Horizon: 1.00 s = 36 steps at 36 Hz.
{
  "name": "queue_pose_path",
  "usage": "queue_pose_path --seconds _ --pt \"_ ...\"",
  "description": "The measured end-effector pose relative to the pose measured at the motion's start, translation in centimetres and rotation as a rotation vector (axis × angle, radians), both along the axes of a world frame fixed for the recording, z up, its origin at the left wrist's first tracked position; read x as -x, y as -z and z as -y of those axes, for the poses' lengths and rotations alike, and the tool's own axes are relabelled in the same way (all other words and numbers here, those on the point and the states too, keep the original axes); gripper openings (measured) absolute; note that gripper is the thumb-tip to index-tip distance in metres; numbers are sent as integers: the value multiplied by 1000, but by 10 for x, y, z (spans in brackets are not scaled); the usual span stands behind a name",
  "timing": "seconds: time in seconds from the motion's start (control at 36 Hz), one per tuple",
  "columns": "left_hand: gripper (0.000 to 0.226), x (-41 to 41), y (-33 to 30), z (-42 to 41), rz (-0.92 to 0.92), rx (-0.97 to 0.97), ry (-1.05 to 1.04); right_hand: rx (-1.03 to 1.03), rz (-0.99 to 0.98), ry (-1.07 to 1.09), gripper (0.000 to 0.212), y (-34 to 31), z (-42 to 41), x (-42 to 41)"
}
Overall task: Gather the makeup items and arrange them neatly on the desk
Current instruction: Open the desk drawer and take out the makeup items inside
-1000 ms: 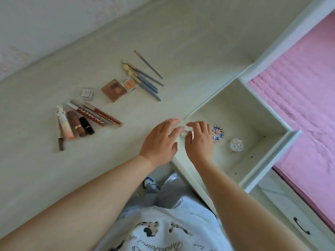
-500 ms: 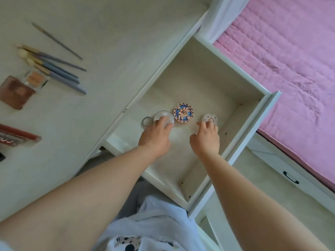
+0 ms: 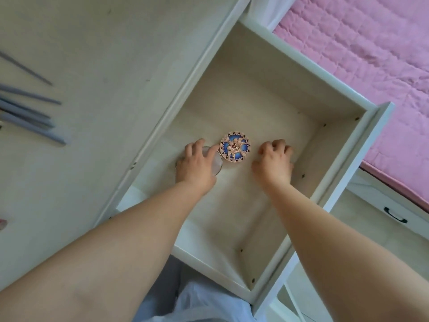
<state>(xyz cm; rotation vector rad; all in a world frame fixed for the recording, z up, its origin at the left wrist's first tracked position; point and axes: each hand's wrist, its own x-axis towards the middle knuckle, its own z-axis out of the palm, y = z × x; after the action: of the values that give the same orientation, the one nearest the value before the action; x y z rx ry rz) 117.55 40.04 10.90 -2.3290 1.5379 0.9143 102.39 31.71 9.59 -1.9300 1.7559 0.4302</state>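
Both of my hands reach into the open drawer (image 3: 376,126). My left hand (image 3: 197,167) lies over a clear round case (image 3: 217,164), fingers curled round its edge; a small ring-like rim (image 3: 177,165) peeks out by the thumb. An ornate blue and rose-gold round compact (image 3: 235,147) sits untouched between the hands. My right hand (image 3: 274,161) is curled, knuckles up, over the spot where a small white round pot lay; the pot is hidden under it. Grey makeup brushes (image 3: 27,117) lie on the desk (image 3: 116,66) at the left.
A pink quilted bed (image 3: 371,54) runs along the right, beyond the drawer. Below the open drawer, a lower drawer front with a black handle (image 3: 394,214) shows. A reddish item (image 3: 2,223) touches the left frame edge.
My view has moved closer over the drawer. My left hand has closed further over the clear case, and my right hand has curled over the white pot, which no longer shows.
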Motion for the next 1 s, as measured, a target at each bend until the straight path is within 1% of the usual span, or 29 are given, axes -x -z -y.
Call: queue_pose_path --seconds 0.08,0.14,0.17,0.22,0.31,0.39,0.44,0.58,0.69,0.81,0.92,1.0 --pt "74 0 -1 0 4 18 -5 10 0 -61 23 2 -3 -2" --pt "74 0 -1 0 -3 26 -12 32 24 -81 23 1 -6 -4" --pt "73 0 -1 1 -10 32 -26 44 48 -80 28 0 -7 -5" --pt "70 -1 -1 2 -24 43 -68 61 98 -86 47 -5 -8 -9" --pt "68 -7 -2 4 -29 57 -137 62 80 -231 77 -12 -7 -17" --pt "70 -11 -3 4 -40 55 -156 38 -1 -398 90 -13 -7 -27" --pt "72 -13 -3 2 -44 56 -148 30 -26 -456 95 -10 -8 -34" --pt "72 -15 -5 -2 -77 62 -138 20 -1 -483 97 -5 -13 -56" --pt "69 -12 -6 0 -59 44 -119 20 74 -447 86 -3 -10 -66" --pt "69 -18 -7 6 -55 20 -128 31 91 -479 90 -4 -2 -72" --pt "72 -23 -10 13 -91 13 -287 9 81 -449 96 -8 4 -75" --pt "78 -26 -14 18 -105 53 -424 -3 106 -385 95 -11 8 -74"
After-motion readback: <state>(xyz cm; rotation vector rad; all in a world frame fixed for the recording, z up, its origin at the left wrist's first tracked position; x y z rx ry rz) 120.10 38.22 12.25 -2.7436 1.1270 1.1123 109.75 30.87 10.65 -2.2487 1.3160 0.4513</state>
